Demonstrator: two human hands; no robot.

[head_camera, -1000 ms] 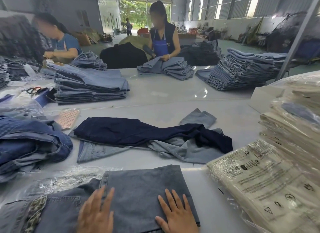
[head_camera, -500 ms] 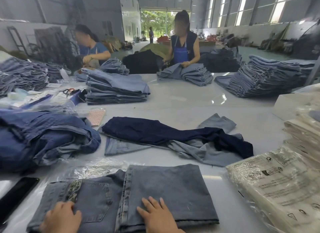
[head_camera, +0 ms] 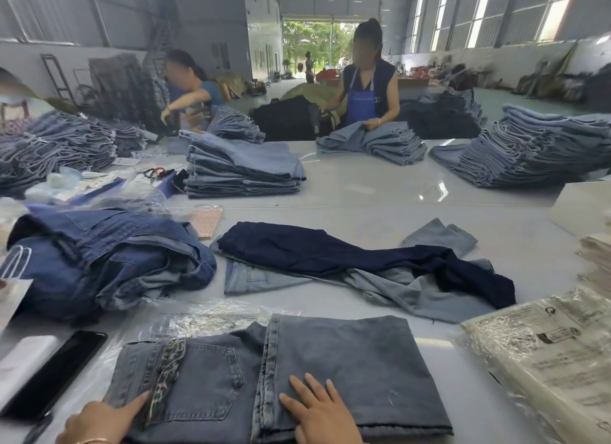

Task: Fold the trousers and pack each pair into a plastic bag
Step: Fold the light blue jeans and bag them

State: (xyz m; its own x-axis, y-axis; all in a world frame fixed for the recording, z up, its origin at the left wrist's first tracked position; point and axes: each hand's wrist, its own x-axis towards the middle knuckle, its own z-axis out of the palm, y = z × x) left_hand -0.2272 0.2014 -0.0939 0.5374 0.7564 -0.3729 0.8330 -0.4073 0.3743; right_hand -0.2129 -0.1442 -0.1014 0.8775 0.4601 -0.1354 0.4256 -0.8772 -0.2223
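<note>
Both hands lie flat on the folded jeans, long axis left-right; left hand at the pocket end is nearer the clear bag behind, right hand mid-fold, neither gripping.

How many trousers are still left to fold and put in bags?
Done: the grey denim trousers lie folded. In hand: the right hand presses them flat, the left hand touches the waistband; a clear plastic bag lies beneath. Left: bagging them, then the dark navy trousers and the blue denim heap.
</note>
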